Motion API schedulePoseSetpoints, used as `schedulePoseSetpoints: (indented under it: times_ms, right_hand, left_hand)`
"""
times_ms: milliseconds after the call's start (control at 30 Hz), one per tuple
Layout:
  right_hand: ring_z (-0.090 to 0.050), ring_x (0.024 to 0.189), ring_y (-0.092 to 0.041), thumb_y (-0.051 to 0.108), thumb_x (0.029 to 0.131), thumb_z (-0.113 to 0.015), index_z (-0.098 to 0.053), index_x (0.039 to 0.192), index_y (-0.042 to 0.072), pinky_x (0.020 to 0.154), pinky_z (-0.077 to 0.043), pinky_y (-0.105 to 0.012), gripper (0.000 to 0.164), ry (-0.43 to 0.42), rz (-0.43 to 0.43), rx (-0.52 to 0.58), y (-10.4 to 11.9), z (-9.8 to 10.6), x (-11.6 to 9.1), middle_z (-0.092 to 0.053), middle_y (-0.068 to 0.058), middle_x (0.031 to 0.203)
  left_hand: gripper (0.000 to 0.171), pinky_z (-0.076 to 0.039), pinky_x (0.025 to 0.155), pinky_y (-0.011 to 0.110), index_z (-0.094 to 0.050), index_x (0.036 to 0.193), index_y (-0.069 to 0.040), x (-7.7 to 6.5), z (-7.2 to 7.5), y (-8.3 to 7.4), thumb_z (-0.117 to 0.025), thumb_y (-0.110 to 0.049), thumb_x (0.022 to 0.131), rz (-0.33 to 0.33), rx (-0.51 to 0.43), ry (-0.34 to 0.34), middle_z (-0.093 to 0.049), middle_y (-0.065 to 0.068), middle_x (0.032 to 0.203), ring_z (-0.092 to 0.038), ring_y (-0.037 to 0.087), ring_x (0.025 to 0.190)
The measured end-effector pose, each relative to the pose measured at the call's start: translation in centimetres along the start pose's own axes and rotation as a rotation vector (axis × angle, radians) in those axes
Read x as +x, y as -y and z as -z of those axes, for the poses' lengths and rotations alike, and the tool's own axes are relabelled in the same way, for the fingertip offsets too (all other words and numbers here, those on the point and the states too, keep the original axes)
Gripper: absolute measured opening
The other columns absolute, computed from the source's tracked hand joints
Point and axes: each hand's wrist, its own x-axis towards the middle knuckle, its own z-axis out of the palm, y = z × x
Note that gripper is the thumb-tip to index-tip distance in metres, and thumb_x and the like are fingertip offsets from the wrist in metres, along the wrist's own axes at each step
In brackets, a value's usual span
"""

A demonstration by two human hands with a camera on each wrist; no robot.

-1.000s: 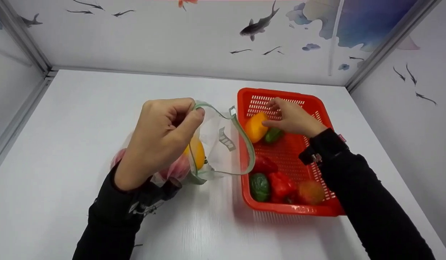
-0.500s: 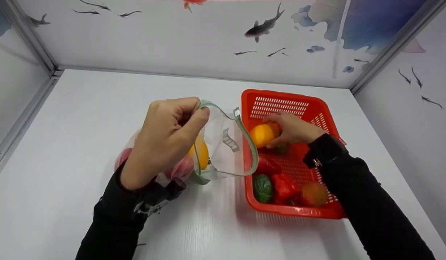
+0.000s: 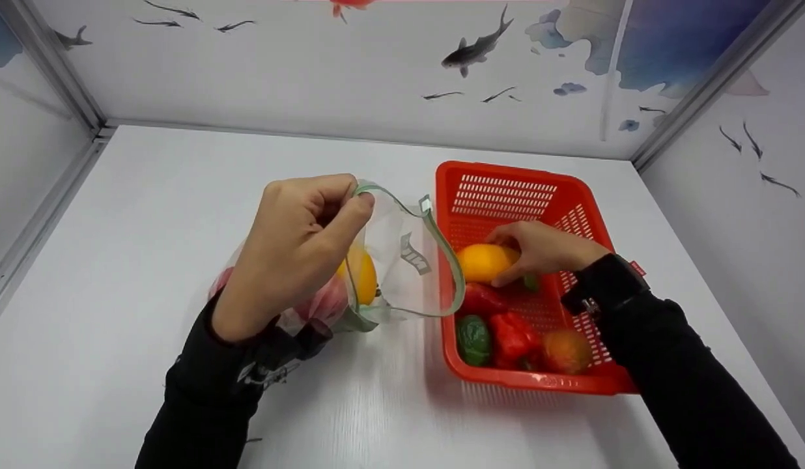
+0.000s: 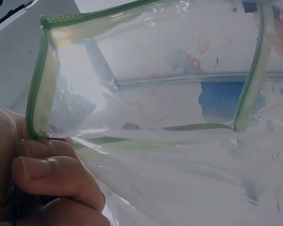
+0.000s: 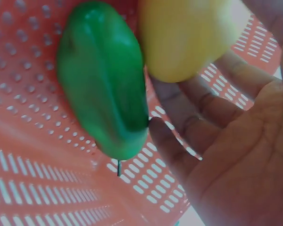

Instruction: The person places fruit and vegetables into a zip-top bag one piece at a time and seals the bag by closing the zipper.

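Note:
In the head view my left hand pinches the green-edged rim of a clear zipper bag, whose mouth gapes toward the right. Thumb and fingertips hold the rim's corner in the left wrist view. Inside the bag are a yellow fruit and pinkish-red round fruits, partly behind my hand. My right hand reaches into a red basket, thumb and fingers curled round a smooth, oval yellow fruit. Beside those fingers lies a green pepper in the right wrist view.
At the basket's near end lie a red bell pepper, a dark green vegetable and an orange-red round fruit. Another red pepper is behind them. The basket's left rim adjoins the bag on the white table.
My right hand has come down onto the yellow fruit, taken hold of it and drawn it nearer and to the right within the basket. The left hand keeps its grip on the bag.

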Motion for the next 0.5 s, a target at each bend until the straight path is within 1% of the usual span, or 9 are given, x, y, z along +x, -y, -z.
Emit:
schedulePoseSetpoints:
  times_ms: [67,167,367,500]
  right_hand:
    - [-0.064,0.107,-0.024,0.044,0.087,-0.088,-0.068,0.137,0.01,0.102,-0.056,-0.047,0.063,-0.027,0.021,-0.015,-0.2,-0.2,-0.2,-0.074,-0.008,0.123]
    - [-0.065,0.106,-0.023,0.044,0.086,-0.089,-0.069,0.133,0.011,0.102,-0.055,-0.045,0.061,-0.062,0.048,-0.015,-0.5,-0.4,-0.4,-0.075,-0.006,0.121]
    - [-0.066,0.107,-0.023,0.042,0.086,-0.09,-0.066,0.134,0.015,0.101,-0.056,-0.045,0.06,-0.123,0.066,0.045,-0.7,-0.5,-0.9,-0.075,-0.006,0.122]
    - [-0.065,0.105,-0.022,0.044,0.086,-0.089,-0.063,0.134,0.019,0.097,-0.056,-0.041,0.06,-0.182,0.09,0.058,-0.7,-0.4,-1.5,-0.074,-0.005,0.121]
  left_hand:
    - [0.042,-0.016,0.05,0.026,-0.043,0.064,-0.009,-0.1,0.0,0.1,-0.061,-0.011,0.103,-0.007,0.008,-0.008,-0.029,-0.002,0.059,-0.03,0.018,0.05]
    - [0.043,-0.015,0.05,0.025,-0.043,0.064,-0.01,-0.1,0.1,0.1,-0.061,-0.011,0.103,-0.017,0.014,-0.015,-0.029,-0.002,0.059,-0.03,0.017,0.05]
    - [0.042,-0.017,0.049,0.026,-0.043,0.065,-0.009,-0.1,0.1,0.0,-0.061,-0.012,0.103,-0.017,0.016,-0.008,-0.03,-0.002,0.059,-0.031,0.018,0.049]
    - [0.042,-0.018,0.048,0.026,-0.044,0.064,-0.01,-0.1,0.0,-0.1,-0.061,-0.012,0.103,-0.009,0.019,-0.001,-0.031,-0.002,0.059,-0.032,0.018,0.049]
